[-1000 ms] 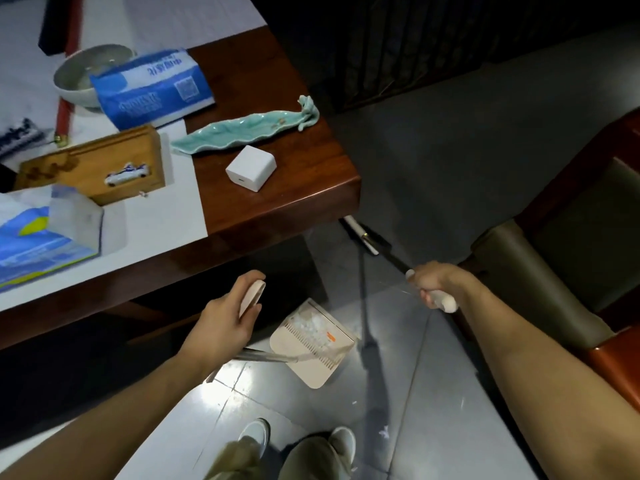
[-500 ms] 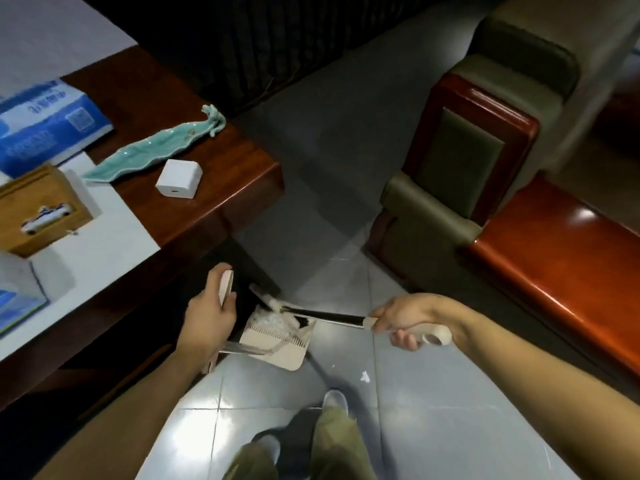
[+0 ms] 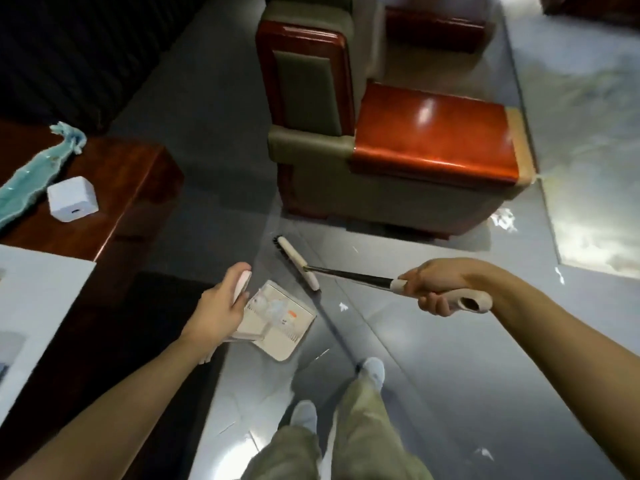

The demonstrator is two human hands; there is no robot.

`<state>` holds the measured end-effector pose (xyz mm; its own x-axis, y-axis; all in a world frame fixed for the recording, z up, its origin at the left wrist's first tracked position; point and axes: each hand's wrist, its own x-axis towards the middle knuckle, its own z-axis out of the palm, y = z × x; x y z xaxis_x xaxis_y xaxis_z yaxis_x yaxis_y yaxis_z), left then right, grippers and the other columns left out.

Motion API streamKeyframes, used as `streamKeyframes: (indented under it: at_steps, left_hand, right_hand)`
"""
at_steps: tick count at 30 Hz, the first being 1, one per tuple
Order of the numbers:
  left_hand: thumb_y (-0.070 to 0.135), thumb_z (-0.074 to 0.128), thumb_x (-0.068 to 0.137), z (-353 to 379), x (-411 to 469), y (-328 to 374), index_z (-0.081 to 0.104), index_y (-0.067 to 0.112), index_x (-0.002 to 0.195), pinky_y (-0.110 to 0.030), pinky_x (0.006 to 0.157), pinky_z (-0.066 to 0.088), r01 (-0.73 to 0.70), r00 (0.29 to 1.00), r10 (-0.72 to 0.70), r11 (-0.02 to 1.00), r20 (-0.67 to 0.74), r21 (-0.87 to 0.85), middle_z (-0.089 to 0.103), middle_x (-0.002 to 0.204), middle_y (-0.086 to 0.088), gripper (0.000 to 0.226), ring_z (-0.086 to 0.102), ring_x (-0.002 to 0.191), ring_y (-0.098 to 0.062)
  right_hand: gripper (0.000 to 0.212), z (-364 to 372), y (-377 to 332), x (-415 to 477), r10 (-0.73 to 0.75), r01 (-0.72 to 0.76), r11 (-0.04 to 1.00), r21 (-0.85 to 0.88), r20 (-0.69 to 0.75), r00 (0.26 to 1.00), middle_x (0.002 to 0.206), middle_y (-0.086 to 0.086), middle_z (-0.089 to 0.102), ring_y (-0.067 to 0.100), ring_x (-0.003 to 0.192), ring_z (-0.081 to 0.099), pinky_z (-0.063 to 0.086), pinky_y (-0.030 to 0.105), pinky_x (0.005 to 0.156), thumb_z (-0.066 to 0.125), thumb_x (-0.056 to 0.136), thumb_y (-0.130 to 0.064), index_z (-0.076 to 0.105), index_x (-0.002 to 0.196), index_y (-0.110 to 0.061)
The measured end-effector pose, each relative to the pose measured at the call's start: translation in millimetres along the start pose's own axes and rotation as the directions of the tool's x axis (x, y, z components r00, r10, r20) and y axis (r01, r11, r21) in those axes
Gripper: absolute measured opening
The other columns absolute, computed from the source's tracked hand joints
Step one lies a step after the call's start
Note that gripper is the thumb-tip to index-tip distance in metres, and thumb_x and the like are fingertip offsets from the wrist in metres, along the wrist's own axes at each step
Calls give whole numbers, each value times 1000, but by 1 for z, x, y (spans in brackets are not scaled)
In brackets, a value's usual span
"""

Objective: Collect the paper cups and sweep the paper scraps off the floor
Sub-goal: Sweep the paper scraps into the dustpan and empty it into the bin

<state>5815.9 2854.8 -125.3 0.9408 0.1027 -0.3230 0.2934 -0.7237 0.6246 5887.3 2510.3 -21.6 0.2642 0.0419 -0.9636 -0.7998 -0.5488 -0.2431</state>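
My left hand (image 3: 218,306) grips the pale handle of a cream dustpan (image 3: 280,323) that hangs low over the grey floor, with white paper scraps lying in its tray. My right hand (image 3: 438,289) grips the handle of a broom (image 3: 298,263) whose black shaft runs left to a cream head just beyond the dustpan. Small white paper scraps lie on the tiles: one (image 3: 343,306) just right of the dustpan, one (image 3: 485,453) at the lower right, and a larger crumpled piece (image 3: 504,218) by the armchair's corner. No paper cup is in view.
A green armchair with red wooden arms (image 3: 429,129) stands ahead on the right. At the left is a dark wooden table (image 3: 114,209) with a white cube (image 3: 72,199) and a teal leaf-shaped dish (image 3: 34,174). My feet and trouser legs (image 3: 346,427) are below.
The view has swung right, away from the table toward the armchair. The broom head has moved off the dustpan and out to the floor beyond it. Both hands keep their grips.
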Motion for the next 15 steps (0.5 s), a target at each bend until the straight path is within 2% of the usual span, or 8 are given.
streamKeyframes:
  at_steps: [2,5,7,9,14,15]
  left_hand:
    - [25,49,97,3,-2,3,30,45,127,-34,74,44,-85,993,75,992,96,98,55,103,-1,41,52,87,-15]
    - [28,49,97,7,0,7,30,46,131,-33,71,42,-153,979,123,971,161,184,54,101,3,43,50,80,-10]
    - [27,48,97,12,3,13,30,49,128,-34,69,43,-145,979,118,975,167,165,53,91,5,42,51,73,-8]
    - [27,49,97,16,6,19,30,52,124,-35,67,44,-140,978,113,979,177,146,50,85,7,41,54,72,-9]
    - [25,49,97,31,8,36,30,51,123,-34,65,46,-199,959,158,966,235,165,54,87,3,41,56,72,-13]
    - [24,49,97,34,7,41,31,50,123,-34,64,46,-212,957,171,964,236,163,55,87,2,41,56,71,-13]
  right_hand:
    - [18,2,30,-3,-2,3,1000,10,-81,997,55,6,50,8,39,41,37,16,37,51,94,-12,56,111,-9]
    - [24,8,68,2,-26,14,998,-64,-183,983,56,7,50,12,42,41,34,20,41,48,93,-11,57,114,-2]
    - [26,17,87,11,-39,-7,981,-194,-231,972,64,8,53,16,49,44,37,26,52,48,93,-14,60,112,1]
    - [24,33,102,24,-42,-28,967,-255,-265,963,70,7,57,17,51,47,38,27,55,49,92,-15,61,109,-2]
    - [22,85,118,41,-49,18,986,-164,-185,982,81,13,68,14,49,56,44,20,51,47,88,-11,60,105,-6]
    - [25,92,121,42,-43,33,997,-76,-144,989,78,12,66,11,45,55,44,18,47,47,89,-9,60,109,-6]
